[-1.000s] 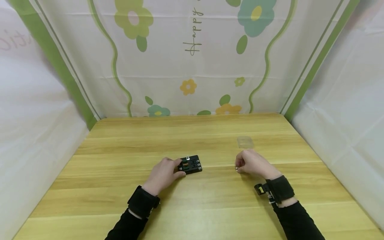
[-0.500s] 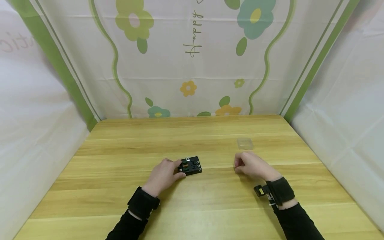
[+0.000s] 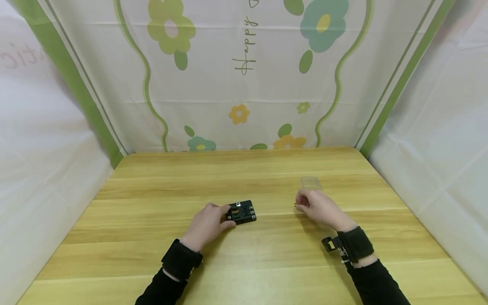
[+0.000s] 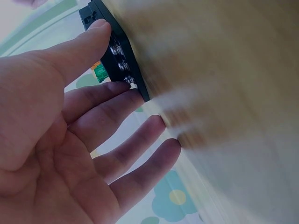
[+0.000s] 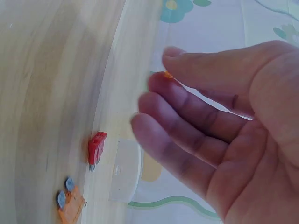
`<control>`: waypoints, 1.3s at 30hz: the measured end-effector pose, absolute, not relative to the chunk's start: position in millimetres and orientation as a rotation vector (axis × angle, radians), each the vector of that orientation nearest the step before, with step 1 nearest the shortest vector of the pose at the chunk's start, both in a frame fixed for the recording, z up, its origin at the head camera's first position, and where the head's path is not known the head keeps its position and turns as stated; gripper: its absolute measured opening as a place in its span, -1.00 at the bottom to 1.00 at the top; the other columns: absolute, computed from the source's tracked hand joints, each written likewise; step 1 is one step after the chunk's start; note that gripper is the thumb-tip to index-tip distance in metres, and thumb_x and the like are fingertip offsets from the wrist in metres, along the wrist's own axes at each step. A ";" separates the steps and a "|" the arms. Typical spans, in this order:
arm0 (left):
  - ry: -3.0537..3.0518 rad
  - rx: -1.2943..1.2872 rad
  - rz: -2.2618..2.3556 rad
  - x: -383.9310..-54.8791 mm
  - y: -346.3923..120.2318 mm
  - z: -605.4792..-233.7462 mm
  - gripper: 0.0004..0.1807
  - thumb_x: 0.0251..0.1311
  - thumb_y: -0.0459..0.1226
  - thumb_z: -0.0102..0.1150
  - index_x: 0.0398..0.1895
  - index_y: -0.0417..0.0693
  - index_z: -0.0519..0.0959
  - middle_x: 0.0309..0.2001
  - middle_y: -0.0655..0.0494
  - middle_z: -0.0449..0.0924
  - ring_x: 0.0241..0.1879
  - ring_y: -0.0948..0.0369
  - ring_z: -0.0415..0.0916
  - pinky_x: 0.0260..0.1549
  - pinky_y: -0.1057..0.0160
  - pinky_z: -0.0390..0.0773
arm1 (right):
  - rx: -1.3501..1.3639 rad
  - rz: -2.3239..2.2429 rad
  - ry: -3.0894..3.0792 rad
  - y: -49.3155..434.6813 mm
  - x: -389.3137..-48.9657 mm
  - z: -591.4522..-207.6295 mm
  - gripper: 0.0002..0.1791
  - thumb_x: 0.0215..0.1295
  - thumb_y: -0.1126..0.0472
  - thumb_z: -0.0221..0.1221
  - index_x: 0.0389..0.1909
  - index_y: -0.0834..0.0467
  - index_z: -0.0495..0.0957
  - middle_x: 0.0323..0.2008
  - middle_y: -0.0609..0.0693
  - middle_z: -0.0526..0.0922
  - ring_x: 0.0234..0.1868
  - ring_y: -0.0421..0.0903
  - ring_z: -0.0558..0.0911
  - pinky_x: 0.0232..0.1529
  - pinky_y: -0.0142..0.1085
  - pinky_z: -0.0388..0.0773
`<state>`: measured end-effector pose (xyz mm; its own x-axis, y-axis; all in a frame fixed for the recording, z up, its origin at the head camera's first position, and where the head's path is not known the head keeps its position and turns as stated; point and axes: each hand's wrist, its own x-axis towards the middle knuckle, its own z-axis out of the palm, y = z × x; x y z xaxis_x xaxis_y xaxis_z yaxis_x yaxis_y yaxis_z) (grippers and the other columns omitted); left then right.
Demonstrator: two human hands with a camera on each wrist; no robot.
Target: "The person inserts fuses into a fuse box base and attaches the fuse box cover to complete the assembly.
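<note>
My left hand [image 3: 207, 224] grips the left end of a black fuse block [image 3: 245, 212] between thumb and fingers. Orange and green blade fuses [image 4: 100, 72] stand in the block, and metal screws line its edges. Off to the right, my right hand [image 3: 320, 207] is just above the table, thumb and index finger pinched together. A small orange bit of a blade fuse [image 5: 167, 74] peeks out between these fingertips; most of it is hidden. Below that hand, in the right wrist view, a red blade fuse [image 5: 96, 148] and an orange blade fuse [image 5: 71, 207] lie on the wood.
A clear plastic cover [image 3: 310, 182] lies on the wooden table [image 3: 244, 262], behind my right hand. White cloth [image 3: 213, 76] with printed flowers rises beyond the table's back edge, and white cloth hangs at both sides.
My right hand has lifted slightly and shifted a little away from me and to the left, a small piece now showing at its fingertips. The left hand stays on the fuse block.
</note>
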<state>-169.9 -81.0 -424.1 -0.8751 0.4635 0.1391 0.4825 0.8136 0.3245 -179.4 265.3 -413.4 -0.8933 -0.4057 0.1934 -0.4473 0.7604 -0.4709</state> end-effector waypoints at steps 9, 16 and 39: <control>-2.935 -0.772 -0.560 -168.1 -81.7 -425.1 -0.46 0.19 -0.04 0.36 0.14 -0.18 0.62 -0.10 -0.17 0.64 -0.05 -0.09 0.54 -0.15 -0.04 0.55 | 0.722 0.787 -2.820 264.5 -178.7 -413.2 -0.92 0.24 0.37 0.33 -0.31 0.16 0.64 -0.41 -0.16 0.57 -0.39 -0.25 0.53 -0.36 -0.28 0.52; -2.935 -0.767 -0.551 -167.9 -82.0 -425.7 -0.47 0.19 -0.03 0.36 0.13 -0.17 0.62 -0.11 -0.17 0.64 -0.06 -0.09 0.54 -0.18 -0.03 0.56 | 0.734 0.832 -2.783 263.2 -180.2 -413.8 -0.90 0.21 0.38 0.35 -0.34 0.15 0.62 -0.44 -0.16 0.56 -0.42 -0.26 0.52 -0.39 -0.32 0.52; -2.931 -0.772 -0.566 -168.2 -81.6 -424.6 -0.48 0.18 -0.05 0.37 0.13 -0.15 0.62 -0.13 -0.14 0.65 -0.07 -0.08 0.54 -0.22 0.00 0.55 | 0.810 0.774 -2.680 262.9 -179.6 -410.1 -0.89 0.17 0.38 0.38 -0.27 0.24 0.77 -0.38 -0.12 0.66 -0.39 -0.23 0.58 -0.42 -0.34 0.52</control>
<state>-168.2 -81.6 -424.6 -0.8730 0.4651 0.1468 0.4863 0.8075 0.3339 -179.6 262.9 -410.1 -0.8187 -0.4448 0.3631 -0.5699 0.7067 -0.4193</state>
